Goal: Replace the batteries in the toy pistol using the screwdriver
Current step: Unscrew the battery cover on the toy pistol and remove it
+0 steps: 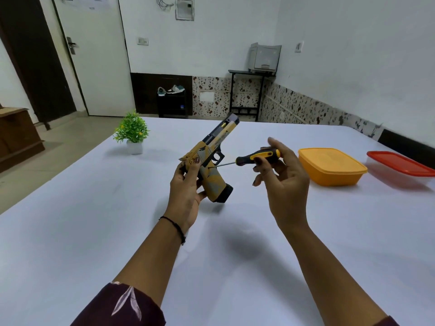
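Note:
My left hand (187, 184) grips the yellow and grey toy pistol (213, 158) by its rear and grip, above the white table (94, 220). The barrel points up and away to the right. My right hand (282, 175) pinches the black and yellow handle of the screwdriver (257, 156). The thin metal shaft runs left from the handle, and its tip touches the side of the pistol's grip near the trigger guard. No batteries are visible.
An orange lidded box (332, 167) stands to the right of my hands, and a clear box with a red lid (402, 168) lies beyond it at the table's right edge. A small green plant in a white pot (132, 132) sits at the far left.

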